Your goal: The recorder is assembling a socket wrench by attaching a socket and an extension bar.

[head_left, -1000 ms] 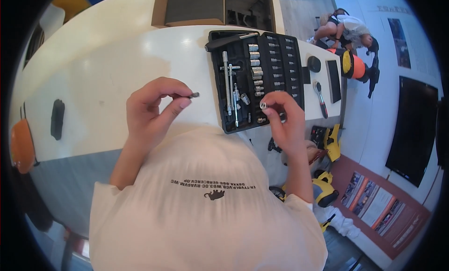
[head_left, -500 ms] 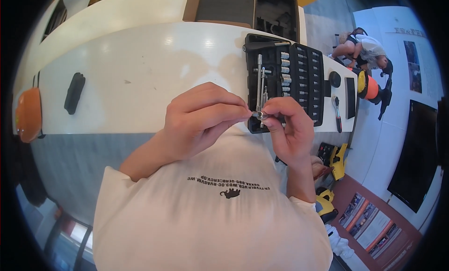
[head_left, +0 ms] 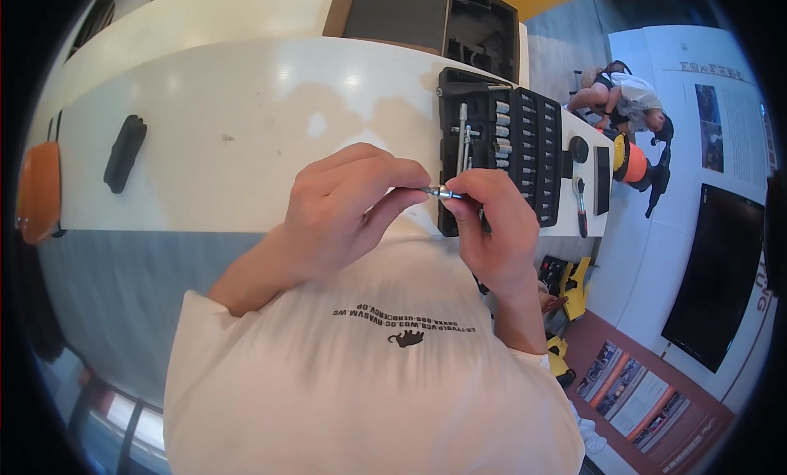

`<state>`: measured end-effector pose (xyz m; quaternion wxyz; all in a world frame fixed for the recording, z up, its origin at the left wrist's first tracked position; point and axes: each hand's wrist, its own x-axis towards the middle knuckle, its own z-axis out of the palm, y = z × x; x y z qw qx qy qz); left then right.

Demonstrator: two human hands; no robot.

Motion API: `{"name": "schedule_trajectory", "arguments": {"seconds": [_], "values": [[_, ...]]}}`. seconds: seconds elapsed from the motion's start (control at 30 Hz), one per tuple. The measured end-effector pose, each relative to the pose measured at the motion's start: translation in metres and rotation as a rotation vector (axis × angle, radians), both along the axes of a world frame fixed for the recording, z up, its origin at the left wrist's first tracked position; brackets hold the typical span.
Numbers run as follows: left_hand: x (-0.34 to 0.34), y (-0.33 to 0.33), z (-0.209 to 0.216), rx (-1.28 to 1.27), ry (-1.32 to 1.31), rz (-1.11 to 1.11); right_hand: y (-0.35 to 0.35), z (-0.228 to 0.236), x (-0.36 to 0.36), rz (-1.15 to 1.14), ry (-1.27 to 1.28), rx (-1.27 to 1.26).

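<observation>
1. A small, shiny silver socket [head_left: 444, 192], roughly cylindrical, meets a slim, darker metal bit [head_left: 426, 190] end to end; how far they engage is too small to tell.
2. The left hand [head_left: 336, 209] pinches the bit between thumb and fingers.
3. The right hand's fingers and thumb grip the socket [head_left: 444, 192].
4. Both pieces appear above the counter [head_left: 213, 172], by the open black tool case's [head_left: 538, 139] left edge.

Display room or workshop, cannot tell which: socket set [head_left: 503, 145], white table [head_left: 197, 168], wall screen [head_left: 715, 277], picture panel [head_left: 639, 386].
</observation>
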<state>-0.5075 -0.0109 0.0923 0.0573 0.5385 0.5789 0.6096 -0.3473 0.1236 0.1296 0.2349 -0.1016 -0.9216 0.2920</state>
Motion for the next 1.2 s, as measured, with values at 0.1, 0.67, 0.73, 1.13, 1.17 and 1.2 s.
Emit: {"name": "schedule_trajectory", "arguments": {"seconds": [0.1,0.67,0.73,1.13,1.17,1.2], "values": [[-0.001,-0.003,-0.001,-0.037,0.009,0.009,-0.002,-0.005,-0.004,-0.008,0.004,0.03],[0.005,-0.003,-0.008,-0.155,-0.466,-0.085,-0.002,-0.011,-0.002,-0.05,0.041,-0.153],[0.006,-0.001,-0.007,-0.131,-0.403,-0.053,-0.003,-0.009,-0.001,-0.092,0.016,-0.154],[0.004,0.001,-0.043,-0.254,-0.383,-0.008,0.039,-0.043,0.07,-0.635,-0.259,-0.104],[0.004,0.001,-0.044,-0.258,-0.38,-0.018,0.04,-0.047,0.072,-0.626,-0.237,-0.104],[0.004,0.001,-0.044,-0.27,-0.382,-0.009,0.041,-0.05,0.073,-0.617,-0.216,-0.103]]}}
